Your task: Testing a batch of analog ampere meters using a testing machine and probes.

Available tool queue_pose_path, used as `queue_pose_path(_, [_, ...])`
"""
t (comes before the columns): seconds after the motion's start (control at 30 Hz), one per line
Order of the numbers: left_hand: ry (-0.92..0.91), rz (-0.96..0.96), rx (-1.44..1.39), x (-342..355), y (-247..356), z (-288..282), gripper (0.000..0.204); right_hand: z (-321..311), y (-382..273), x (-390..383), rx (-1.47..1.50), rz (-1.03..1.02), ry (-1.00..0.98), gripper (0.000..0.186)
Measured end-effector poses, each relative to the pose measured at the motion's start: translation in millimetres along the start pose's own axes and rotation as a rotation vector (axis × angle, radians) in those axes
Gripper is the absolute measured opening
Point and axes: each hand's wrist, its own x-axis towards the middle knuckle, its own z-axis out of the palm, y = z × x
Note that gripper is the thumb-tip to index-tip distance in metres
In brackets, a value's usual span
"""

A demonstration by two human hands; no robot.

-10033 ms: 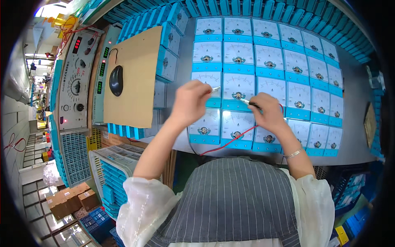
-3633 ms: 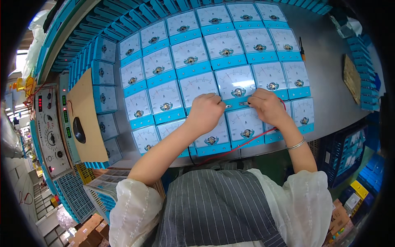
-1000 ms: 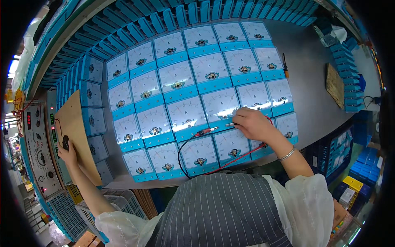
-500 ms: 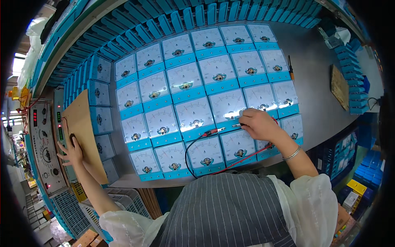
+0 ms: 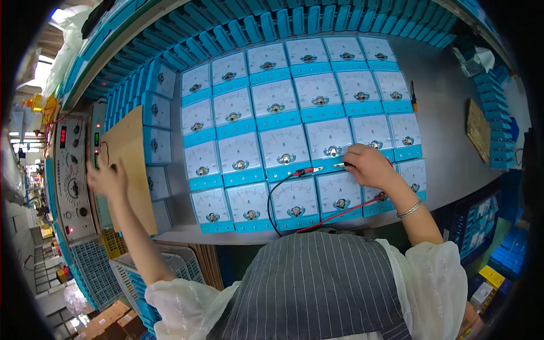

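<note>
Rows of square panel meters with white dials and blue lower strips lie face up on the metal table. My right hand is closed over them, pinching a test clip whose metal tip points left; a red wire runs by that hand. Just left of it, a red-sleeved clip on a black lead rests across a meter's lower edge. My left hand, somewhat blurred, has its fingers apart in front of a control box with dials and a red display. A small dark piece shows by its fingers.
A brown board leans at the left beside stacked meters. Upright blue cases line the back. On the right lie a wooden block, an orange-handled tool and stacked blue parts. Crates stand lower right.
The whole view has shifted, the meters now sitting further right and higher. My left hand has moved up along the control box. My right hand keeps the clip at the same row of meters.
</note>
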Motion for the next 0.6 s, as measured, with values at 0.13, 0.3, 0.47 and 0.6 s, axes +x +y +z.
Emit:
queue_pose_path(0.13, [-0.385, 0.404, -0.934, -65, 144, -112, 0.026, -5, 3, -7, -0.008, 0.049, -0.016, 0.012])
queue_pose_path(0.3, [-0.653, 0.759, -1.257, -161, 244, -173, 0.025, -3, 3, -3, -0.025, -0.036, 0.011, 0.012])
queue_pose_path(0.47, [-0.586, 0.731, -1.296, -172, 277, -171, 0.019, -5, -1, -3, -0.087, -0.041, -0.025, 0.009])
queue_pose_path(0.6, [-0.685, 0.716, -1.299, -168, 288, -161, 0.009, -4, -1, -4, -0.125, -0.022, -0.056, 0.005])
